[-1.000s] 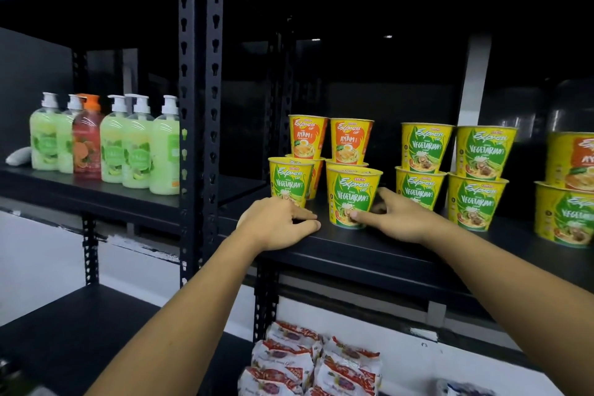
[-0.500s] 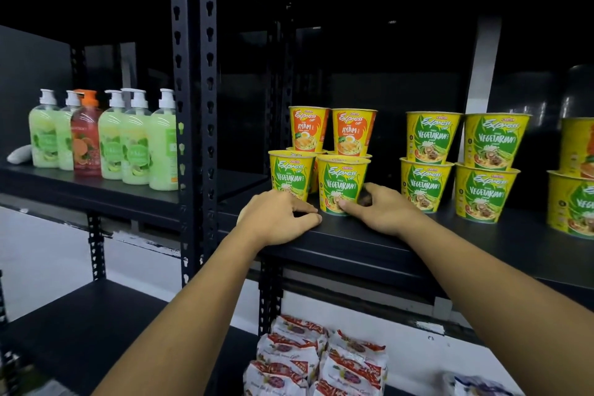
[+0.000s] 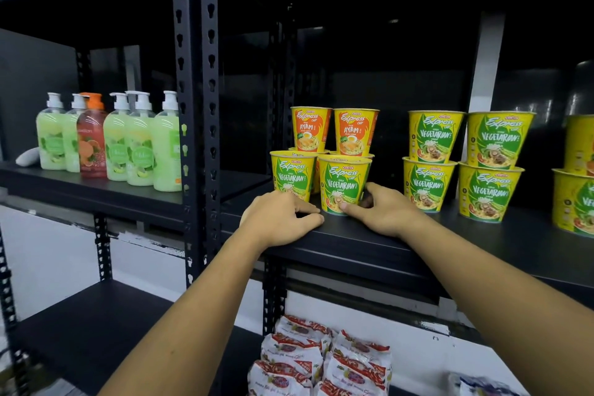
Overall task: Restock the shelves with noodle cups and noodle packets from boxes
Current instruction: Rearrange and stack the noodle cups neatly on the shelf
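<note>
Two yellow-green vegetarian noodle cups stand side by side at the front of the black shelf. My right hand grips the base of the right cup, thumb in front and fingers behind. My left hand rests on the shelf's front edge with bent fingers, just before the left cup, holding nothing. Behind them stand two stacks topped by orange Ayam cups.
Stacked vegetarian cups stand to the right, with more cups at the frame edge. Red-and-white noodle packets lie on the lower shelf. Soap pump bottles fill the left bay beyond the black upright post.
My right hand has slid the right front cup to the left until it stands against the left cup. My left hand has stayed on the shelf edge.
</note>
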A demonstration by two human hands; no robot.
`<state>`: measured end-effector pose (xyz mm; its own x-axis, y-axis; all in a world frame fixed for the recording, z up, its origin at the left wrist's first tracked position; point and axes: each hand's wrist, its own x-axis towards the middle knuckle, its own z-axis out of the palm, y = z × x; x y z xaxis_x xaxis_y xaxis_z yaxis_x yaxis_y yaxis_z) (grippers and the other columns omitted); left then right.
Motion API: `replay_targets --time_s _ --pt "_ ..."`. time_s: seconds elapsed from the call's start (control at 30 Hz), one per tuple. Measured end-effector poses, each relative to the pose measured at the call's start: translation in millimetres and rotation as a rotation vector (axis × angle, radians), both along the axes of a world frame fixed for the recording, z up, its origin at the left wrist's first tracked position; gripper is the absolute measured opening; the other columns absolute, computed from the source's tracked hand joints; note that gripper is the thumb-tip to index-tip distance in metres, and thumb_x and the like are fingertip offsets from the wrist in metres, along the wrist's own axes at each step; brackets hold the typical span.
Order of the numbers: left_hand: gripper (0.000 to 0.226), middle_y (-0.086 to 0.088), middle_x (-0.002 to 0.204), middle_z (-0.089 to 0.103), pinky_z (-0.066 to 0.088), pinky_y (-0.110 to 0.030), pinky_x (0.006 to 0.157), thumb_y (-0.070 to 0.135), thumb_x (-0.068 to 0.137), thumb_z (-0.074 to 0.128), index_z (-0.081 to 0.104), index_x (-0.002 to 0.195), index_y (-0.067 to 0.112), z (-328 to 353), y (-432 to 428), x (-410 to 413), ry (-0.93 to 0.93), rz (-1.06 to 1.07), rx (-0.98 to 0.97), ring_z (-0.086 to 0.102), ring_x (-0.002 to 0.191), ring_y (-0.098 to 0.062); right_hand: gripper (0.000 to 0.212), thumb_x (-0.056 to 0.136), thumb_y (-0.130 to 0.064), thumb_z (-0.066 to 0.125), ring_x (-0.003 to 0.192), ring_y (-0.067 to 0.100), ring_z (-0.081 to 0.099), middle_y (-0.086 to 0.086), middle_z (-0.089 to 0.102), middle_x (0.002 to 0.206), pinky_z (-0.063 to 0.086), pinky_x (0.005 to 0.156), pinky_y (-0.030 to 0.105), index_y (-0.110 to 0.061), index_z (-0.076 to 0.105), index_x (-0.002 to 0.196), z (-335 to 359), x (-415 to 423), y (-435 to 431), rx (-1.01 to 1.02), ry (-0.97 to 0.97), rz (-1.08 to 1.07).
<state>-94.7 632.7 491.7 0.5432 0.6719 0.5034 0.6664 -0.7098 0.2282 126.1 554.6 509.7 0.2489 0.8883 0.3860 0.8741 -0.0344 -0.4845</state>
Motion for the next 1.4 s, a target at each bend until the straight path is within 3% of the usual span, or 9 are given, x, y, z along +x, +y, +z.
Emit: replay_targets --time_s 0.33,0.47,0.57,0.7,0.77,0.83,1.0,1.2,1.4 --pt "0.035 0.024 0.121 0.071 0.052 -0.034 0.091 0.068 0.088 0.052 0.074 0.111 0.054 0 0 0 -0.020 0.006 -0.054 0.062 0.113 -0.010 0.055 0.091 -0.059 0.066 0.097 0.011 0.054 -0.013 0.057 0.104 0.040 0.081 0.029 -0.030 0.053 0.136 0 0 0 -0.010 -0.004 0.001" --pt "0.026 0.015 0.083 0.073 0.057 -0.034 0.072 0.053 0.084 0.061 0.076 0.079 0.032 -5 7 2 -0.385 0.057 -0.102 0.065 0.083 -0.011 0.053 0.092 -0.059 0.065 0.094 0.009 0.053 -0.022 0.051 0.091 0.039 0.082 0.028 -0.029 0.054 0.134 0 1 0 -0.004 0.014 0.007" --pt "0.021 0.004 0.080 0.067 0.046 -0.031 0.060 0.037 0.084 0.073 0.065 0.077 0.019 0 15 1 -0.674 0.152 -0.108 0.063 0.078 -0.017 0.055 0.091 -0.061 0.064 0.095 0.010 0.054 -0.023 0.051 0.089 0.039 0.082 0.029 -0.030 0.053 0.135 -1 3 2 -0.006 0.030 0.014" --pt "0.058 -0.001 0.116 0.050 0.045 -0.031 0.079 0.042 0.079 0.086 0.051 0.118 0.017 12 27 -2 -0.710 0.168 -0.244 0.054 0.102 -0.019 0.057 0.091 -0.062 0.064 0.097 0.011 0.054 -0.019 0.054 0.093 0.040 0.083 0.030 -0.030 0.051 0.137 0 3 1 -0.011 0.036 0.015" --pt "0.084 -0.003 0.125 0.048 0.045 -0.034 0.085 0.045 0.076 0.089 0.039 0.138 0.016 19 30 -3 -0.694 0.135 -0.360 0.053 0.111 -0.021 0.058 0.091 -0.061 0.064 0.098 0.012 0.054 -0.014 0.056 0.101 0.040 0.084 0.030 -0.030 0.050 0.139 0 3 1 -0.013 0.038 0.018" --pt "0.098 -0.002 0.124 0.052 0.044 -0.034 0.087 0.046 0.074 0.091 0.032 0.145 0.015 22 35 -2 -0.689 0.085 -0.458 0.055 0.110 -0.021 0.058 0.092 -0.061 0.063 0.099 0.013 0.055 -0.011 0.058 0.105 0.041 0.084 0.030 -0.030 0.050 0.139 -1 2 0 -0.014 0.031 0.016" --pt "0.078 0.016 0.098 0.057 0.041 -0.059 0.110 0.049 0.071 0.092 0.032 0.117 0.028 14 50 7 -0.589 0.112 -0.400 0.062 0.114 -0.026 0.059 0.092 -0.063 0.062 0.101 0.014 0.057 -0.009 0.059 0.108 0.043 0.086 0.031 -0.030 0.049 0.139 -1 3 2 -0.018 0.012 0.010" --pt "0.066 0.009 0.103 0.061 0.045 -0.055 0.107 0.038 0.081 0.087 0.033 0.117 0.028 15 49 3 -0.598 0.090 -0.399 0.063 0.113 -0.024 0.061 0.091 -0.066 0.060 0.111 0.018 0.060 -0.006 0.063 0.117 0.047 0.092 0.035 -0.032 0.048 0.141 -2 4 4 -0.028 0.002 0.005" --pt "0.058 0.007 0.106 0.064 0.046 -0.054 0.105 0.038 0.082 0.086 0.041 0.117 0.028 13 49 4 -0.602 0.101 -0.372 0.065 0.109 -0.024 0.059 0.092 -0.066 0.058 0.106 0.017 0.058 -0.009 0.060 0.109 0.046 0.088 0.034 -0.031 0.048 0.139 -2 4 5 -0.036 -0.021 -0.002"
